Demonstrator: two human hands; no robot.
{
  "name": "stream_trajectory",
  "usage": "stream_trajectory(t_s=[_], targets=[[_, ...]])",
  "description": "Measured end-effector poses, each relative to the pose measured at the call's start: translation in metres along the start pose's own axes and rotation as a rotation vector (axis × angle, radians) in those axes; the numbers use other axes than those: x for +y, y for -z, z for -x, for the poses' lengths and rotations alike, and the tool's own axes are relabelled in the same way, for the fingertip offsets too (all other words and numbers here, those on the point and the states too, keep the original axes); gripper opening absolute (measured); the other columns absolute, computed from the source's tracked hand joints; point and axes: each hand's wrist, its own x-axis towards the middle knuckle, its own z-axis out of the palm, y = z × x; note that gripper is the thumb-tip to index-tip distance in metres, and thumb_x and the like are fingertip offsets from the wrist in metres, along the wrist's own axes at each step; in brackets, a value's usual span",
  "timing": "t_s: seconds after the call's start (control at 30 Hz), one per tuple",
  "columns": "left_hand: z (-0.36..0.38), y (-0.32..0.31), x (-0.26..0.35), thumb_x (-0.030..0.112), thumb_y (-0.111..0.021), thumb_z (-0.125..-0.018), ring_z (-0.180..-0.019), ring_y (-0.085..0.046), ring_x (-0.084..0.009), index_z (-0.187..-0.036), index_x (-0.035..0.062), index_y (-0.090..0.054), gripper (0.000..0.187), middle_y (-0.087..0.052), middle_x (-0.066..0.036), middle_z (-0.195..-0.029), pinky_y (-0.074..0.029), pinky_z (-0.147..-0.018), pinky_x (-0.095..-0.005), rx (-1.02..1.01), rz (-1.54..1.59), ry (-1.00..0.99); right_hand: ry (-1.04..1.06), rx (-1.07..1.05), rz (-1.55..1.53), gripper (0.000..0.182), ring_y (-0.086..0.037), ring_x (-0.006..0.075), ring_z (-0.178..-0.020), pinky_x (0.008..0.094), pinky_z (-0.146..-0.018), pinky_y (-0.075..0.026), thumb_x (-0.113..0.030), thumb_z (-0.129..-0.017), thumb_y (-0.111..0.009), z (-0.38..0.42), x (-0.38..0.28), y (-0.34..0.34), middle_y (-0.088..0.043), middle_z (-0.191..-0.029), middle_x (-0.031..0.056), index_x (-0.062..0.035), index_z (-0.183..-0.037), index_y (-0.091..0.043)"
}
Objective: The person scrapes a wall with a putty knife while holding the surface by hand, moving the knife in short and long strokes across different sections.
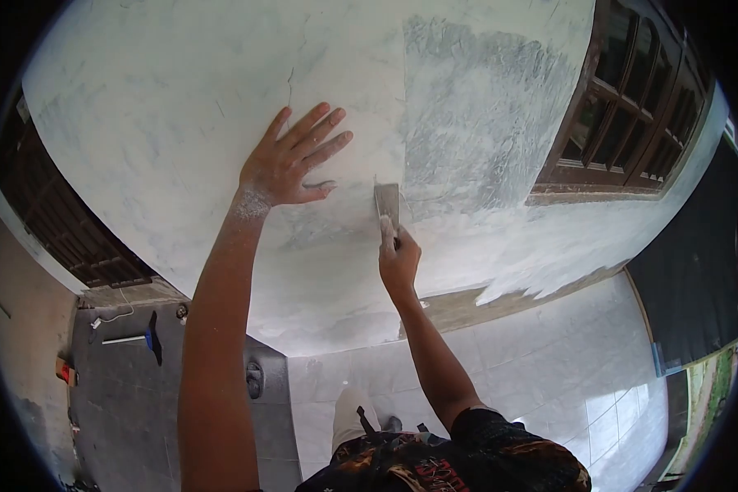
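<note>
My left hand (291, 160) lies spread against the whitish wall (180, 98), fingers apart, with white dust on the wrist. In my right hand (399, 256) is a flat scraper (387, 203), its wide blade up against the wall to the right of and below my left hand. A thin crack runs up the wall above my left fingers. To the right of the scraper, a rough grey patch (476, 115) meets the whiter surface along a straight vertical edge.
A brown-framed window (623, 98) is at the upper right, a dark wooden shutter (57, 205) at the left. On the dark floor tiles (131, 394) lie a blue and black tool (152, 336) and footwear (255, 380). Dark sheeting (689, 254) hangs at the right.
</note>
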Motion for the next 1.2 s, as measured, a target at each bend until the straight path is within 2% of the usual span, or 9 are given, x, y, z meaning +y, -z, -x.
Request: stream_trajectory(t_s=[0.07, 0.17, 0.27, 0.5, 0.6, 0.77, 1.0, 1.07, 1.2], targets=[[0.001, -0.002, 0.001, 0.059, -0.079, -0.065, -0.150, -0.023, -0.0170, -0.149, 0.0347, -0.039, 0.097, -0.028, 0.004, -0.161, -0.021, -0.121, -0.0546, 0.000, -0.004, -0.002, 0.129, 0.021, -0.041, 0.047, -0.038, 0.0195, -0.046, 0.0389, -0.049, -0.034, -0.038, -0.100, -0.058, -0.009, -0.016, 0.000, -0.046, -0.051, 0.0133, 0.0044, -0.079, -0.060], [0.001, -0.002, 0.001, 0.060, -0.079, -0.065, -0.150, -0.023, -0.0170, -0.149, 0.0346, -0.039, 0.097, -0.028, 0.004, -0.161, -0.021, -0.121, -0.0547, 0.008, -0.024, -0.008, 0.169, 0.044, -0.026, 0.048, -0.039, 0.0213, -0.046, 0.0391, -0.050, -0.035, -0.038, -0.100, -0.059, -0.010, -0.019, -0.002, -0.047, -0.052, 0.0139, 0.0044, -0.078, -0.060], [0.001, -0.001, 0.000, 0.060, -0.079, -0.064, -0.149, -0.023, -0.0169, -0.149, 0.0345, -0.039, 0.097, -0.028, 0.004, -0.161, -0.021, -0.121, -0.0549, 0.018, -0.026, -0.003, 0.047, 0.035, -0.031, 0.048, -0.041, 0.0254, -0.046, 0.0398, -0.050, -0.035, -0.038, -0.100, -0.058, 0.002, -0.001, -0.001, -0.049, -0.052, 0.0153, 0.0049, -0.079, -0.059], [0.000, 0.001, 0.001, 0.057, -0.081, -0.064, -0.149, -0.023, -0.0166, -0.148, 0.0343, -0.040, 0.096, -0.029, 0.004, -0.161, -0.021, -0.121, -0.0546, 0.007, 0.008, 0.004, 0.184, 0.053, -0.011, 0.047, -0.042, 0.0232, -0.046, 0.0396, -0.049, -0.036, -0.036, -0.100, -0.059, -0.012, -0.019, -0.002, -0.049, -0.052, 0.0158, 0.0053, -0.078, -0.059], [0.000, -0.001, 0.000, 0.058, -0.081, -0.064, -0.149, -0.023, -0.0165, -0.148, 0.0342, -0.040, 0.096, -0.029, 0.004, -0.161, -0.021, -0.121, -0.0548, 0.012, 0.001, 0.000, 0.067, 0.027, -0.017, 0.048, -0.042, 0.0234, -0.046, 0.0396, -0.050, -0.037, -0.037, -0.100, -0.059, 0.000, -0.013, 0.002, -0.048, -0.052, 0.0161, 0.0055, -0.078, -0.058], [0.000, -0.003, 0.000, 0.059, -0.080, -0.065, -0.149, -0.023, -0.0166, -0.148, 0.0342, -0.040, 0.095, -0.029, 0.004, -0.161, -0.021, -0.121, -0.0543, 0.008, -0.008, -0.005, 0.206, 0.060, -0.031, 0.046, -0.042, 0.0227, -0.047, 0.0383, -0.050, -0.037, -0.037, -0.100, -0.059, -0.018, -0.034, -0.001, -0.049, -0.053, 0.0160, 0.0057, -0.081, -0.060], [0.000, -0.001, 0.000, 0.058, -0.080, -0.066, -0.149, -0.024, -0.0168, -0.149, 0.0342, -0.040, 0.095, -0.028, 0.004, -0.161, -0.022, -0.120, -0.0546, 0.019, 0.016, 0.000, 0.111, 0.048, 0.000, 0.046, -0.046, 0.0260, -0.047, 0.0393, -0.051, -0.038, -0.036, -0.100, -0.059, -0.002, -0.010, 0.004, -0.051, -0.055, 0.0186, 0.0064, -0.082, -0.061], [0.000, -0.001, 0.001, 0.058, -0.080, -0.066, -0.149, -0.024, -0.0169, -0.149, 0.0342, -0.040, 0.096, -0.028, 0.004, -0.161, -0.022, -0.120, -0.0546, 0.014, 0.017, -0.003, 0.212, 0.055, 0.008, 0.046, -0.047, 0.0280, -0.048, 0.0400, -0.051, -0.038, -0.036, -0.100, -0.058, -0.012, -0.019, 0.002, -0.052, -0.055, 0.0194, 0.0061, -0.081, -0.060], [0.000, 0.001, 0.001, 0.057, -0.080, -0.065, -0.149, -0.024, -0.0169, -0.149, 0.0341, -0.040, 0.096, -0.028, 0.005, -0.161, -0.021, -0.121, -0.0540, 0.021, 0.010, -0.001, 0.252, 0.057, -0.017, 0.047, -0.047, 0.0306, -0.048, 0.0404, -0.051, -0.039, -0.036, -0.101, -0.057, -0.014, -0.027, -0.001, -0.052, -0.055, 0.0198, 0.0057, -0.080, -0.059]])
